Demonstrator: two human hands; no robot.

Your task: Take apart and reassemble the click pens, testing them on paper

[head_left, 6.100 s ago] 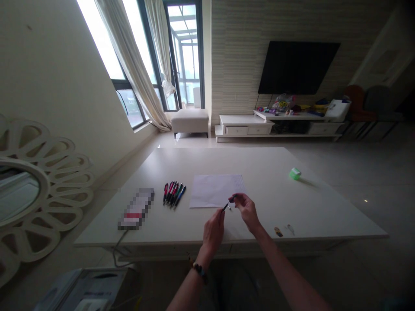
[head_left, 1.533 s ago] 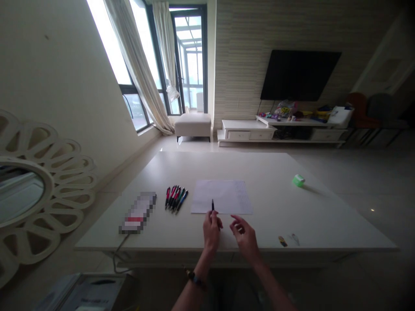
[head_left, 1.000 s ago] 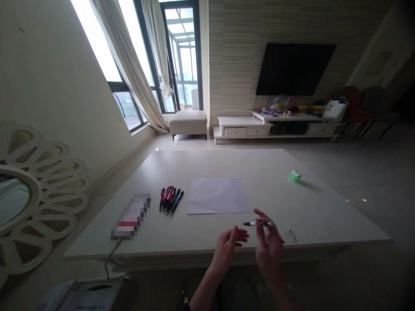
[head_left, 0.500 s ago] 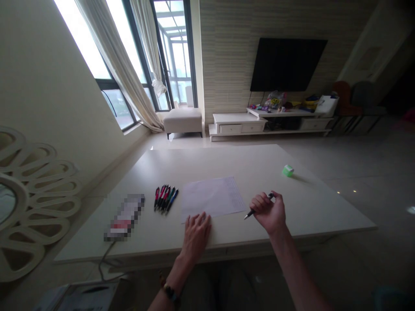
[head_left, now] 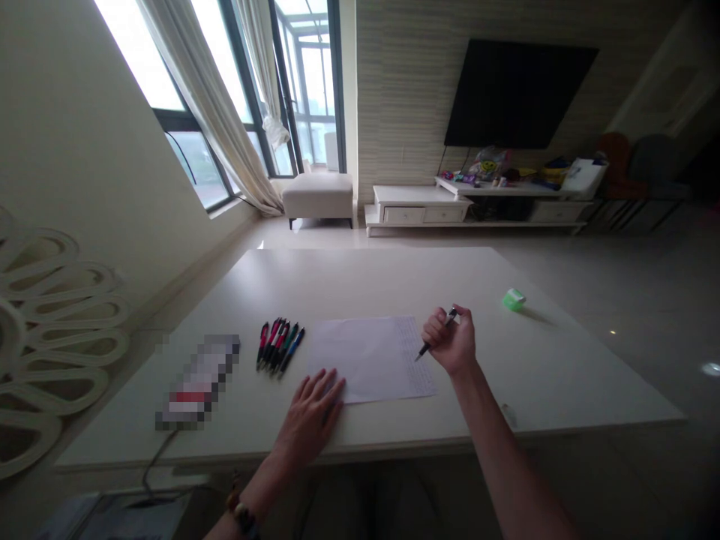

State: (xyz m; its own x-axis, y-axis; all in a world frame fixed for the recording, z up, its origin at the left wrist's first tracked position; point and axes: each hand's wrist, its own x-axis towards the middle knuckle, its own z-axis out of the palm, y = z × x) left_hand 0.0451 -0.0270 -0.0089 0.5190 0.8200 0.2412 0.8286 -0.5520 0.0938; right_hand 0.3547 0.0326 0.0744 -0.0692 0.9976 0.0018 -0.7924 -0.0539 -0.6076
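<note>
A sheet of white paper lies on the white table, with rows of handwriting along its right side. My left hand rests flat with fingers spread on the paper's near left corner. In my right hand is a dark pen, gripped in a fist with the thumb at its upper end. Its tip points down and left, over the written part of the sheet; whether it touches the paper I cannot tell. Several click pens with red, green and blue parts lie side by side left of the paper.
A phone-like device, blurred out, lies at the table's left with a cable running off the near edge. A small green and white container stands at the right. Beyond the table are a bench and a low TV cabinet.
My right hand has moved left and up, bringing the pen over the paper's right side. The paper is turned slightly, and my left hand sits a little further left. The view has shifted a little.
</note>
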